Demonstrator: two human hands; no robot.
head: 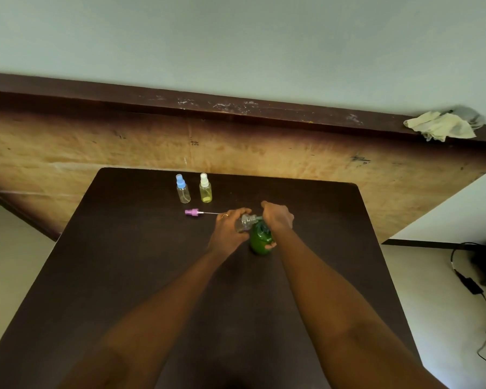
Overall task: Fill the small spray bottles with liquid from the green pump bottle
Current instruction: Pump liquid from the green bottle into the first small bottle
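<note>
Two hands meet just right of the frame's centre. The fingers of the left hand (pixel 230 228) are clamped round a clear small bottle (pixel 244 222), which is held uncapped and tilted with its mouth at the spout of the green pump bottle (pixel 260 240). The fingers of the right hand (pixel 277 220) are curled over the pump head, with one digit seen low against the green body.

Risk: the mouth is narrow. If the spout were to drift off it, or the pump were pressed hard, liquid would probably be spilled on the worktop (pixel 152 276). A sideways press might also tip the green bottle.

Count: three small spray bottles are shown. One is in hand; a blue-capped bottle (pixel 183 189) and a white-capped, yellowish bottle (pixel 205 188) stand side by side above centre. One purple spray head (pixel 192 212) lies left of the hands, its tube pointing towards them. One pump bottle is present. One crumpled cloth (pixel 441 126) rests on the ledge at upper right.
</note>
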